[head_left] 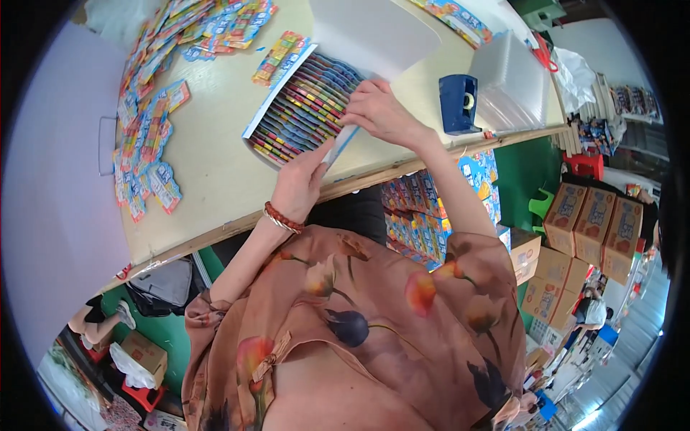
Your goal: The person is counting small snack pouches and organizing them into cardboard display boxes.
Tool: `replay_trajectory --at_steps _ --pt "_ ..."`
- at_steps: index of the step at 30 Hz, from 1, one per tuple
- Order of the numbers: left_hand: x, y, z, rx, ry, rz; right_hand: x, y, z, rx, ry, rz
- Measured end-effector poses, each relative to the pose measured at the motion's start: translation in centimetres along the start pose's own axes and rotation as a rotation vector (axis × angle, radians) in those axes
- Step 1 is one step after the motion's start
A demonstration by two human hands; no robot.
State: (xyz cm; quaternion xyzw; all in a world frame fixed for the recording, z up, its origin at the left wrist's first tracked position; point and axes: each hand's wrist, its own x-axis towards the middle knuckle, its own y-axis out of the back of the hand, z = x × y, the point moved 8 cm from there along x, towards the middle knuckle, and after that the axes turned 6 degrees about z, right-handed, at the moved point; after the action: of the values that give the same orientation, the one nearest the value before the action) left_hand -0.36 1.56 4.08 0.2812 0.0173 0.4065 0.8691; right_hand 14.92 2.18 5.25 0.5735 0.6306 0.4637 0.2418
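Note:
A white display box [279,92] lies tilted on the table near its front edge, its large lid folded back at the far side. Tightly packed rows of colourful flat packets [305,108] fill it. My left hand [299,188] grips the near end of the box's right wall, thumb along the edge. Farther up that same wall, my right hand [384,115] closes over the corner, its fingertips at the packets. Part of the wall is hidden under my fingers. Beside the box's far left corner lie a few loose packets [280,57].
Loose packets are heaped at the table's far left, with a smaller pile [147,147] below. To the right stand a blue tape dispenser [458,106] and stacked clear plastic trays [507,82]. Printed boxes [424,215] are stacked below the table, brown cartons [593,226] farther right.

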Motion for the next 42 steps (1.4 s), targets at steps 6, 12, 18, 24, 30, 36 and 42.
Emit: replay_trajectory --at_steps 6,12,18,24,30,36,42 --pt "-1.7 -0.9 1.3 0.652 -0.255 0.010 -4.1 1.2 -1.4 -0.175 -0.309 0.743" --pt "-2.4 -1.7 0.7 0.851 -0.277 0.058 -7.2 -6.9 -0.1 0.770 -0.935 0.877" --pt "-2.6 -2.0 0.0 0.861 -0.283 0.064 -6.3 -3.6 4.3 0.749 -0.896 1.020" --pt "-0.4 -4.9 0.9 1.010 -0.250 0.001 -3.7 -2.0 9.9 0.473 -0.821 0.850" --pt "6.2 0.0 2.3 0.518 -0.161 0.247 -1.6 -1.3 14.5 0.828 -0.734 0.857" --pt "17.1 4.0 -12.0 -0.452 0.144 0.138 0.1 -1.6 13.5 1.181 -0.565 0.936" --pt "21.2 1.2 -14.6 -0.595 0.247 -0.189 0.4 -1.9 14.0 1.353 -0.617 1.021"
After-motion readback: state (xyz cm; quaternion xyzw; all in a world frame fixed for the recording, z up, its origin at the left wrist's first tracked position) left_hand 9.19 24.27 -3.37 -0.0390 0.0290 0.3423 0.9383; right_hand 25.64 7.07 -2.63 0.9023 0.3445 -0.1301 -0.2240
